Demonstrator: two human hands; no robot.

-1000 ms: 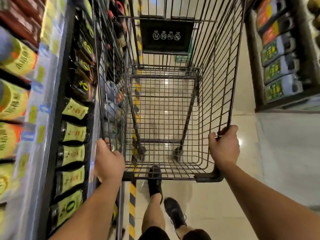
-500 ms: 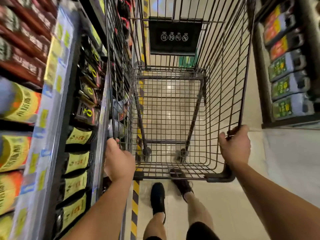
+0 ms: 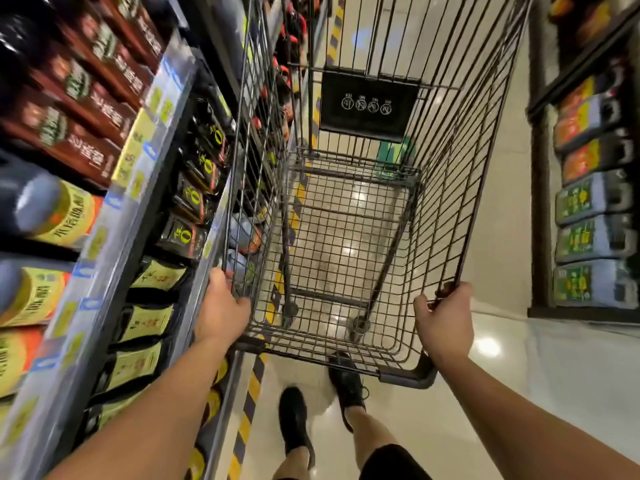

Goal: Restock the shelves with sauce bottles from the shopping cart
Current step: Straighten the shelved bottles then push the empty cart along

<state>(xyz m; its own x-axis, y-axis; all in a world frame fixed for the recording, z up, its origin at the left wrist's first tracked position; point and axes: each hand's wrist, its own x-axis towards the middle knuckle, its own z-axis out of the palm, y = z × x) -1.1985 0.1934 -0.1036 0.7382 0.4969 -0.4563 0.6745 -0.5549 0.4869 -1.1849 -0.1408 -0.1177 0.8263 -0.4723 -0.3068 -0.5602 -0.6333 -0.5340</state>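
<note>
A dark wire shopping cart (image 3: 446, 188) stands in front of me, and its basket holds no bottles; the floor shows through its mesh. My left hand (image 3: 221, 310) grips the cart's near left rim. My right hand (image 3: 445, 323) grips the near right rim. On the left, shelves (image 3: 152, 188) carry rows of sauce bottles with yellow labels (image 3: 152, 320), dark bottles (image 3: 194, 199) and brown cartons (image 3: 83, 95). The cart's left side runs close along these shelves.
A second shelf unit at the right (image 3: 588, 216) holds jugs with green and orange labels. A yellow-black striped line (image 3: 249, 403) marks the floor along the left shelf base. My feet in black shoes (image 3: 294, 420) are behind the cart on the pale tiled aisle.
The cart and both hands have moved forward along the aisle, past more of the left shelf. My feet have changed step. Both hands keep their grip on the rim.
</note>
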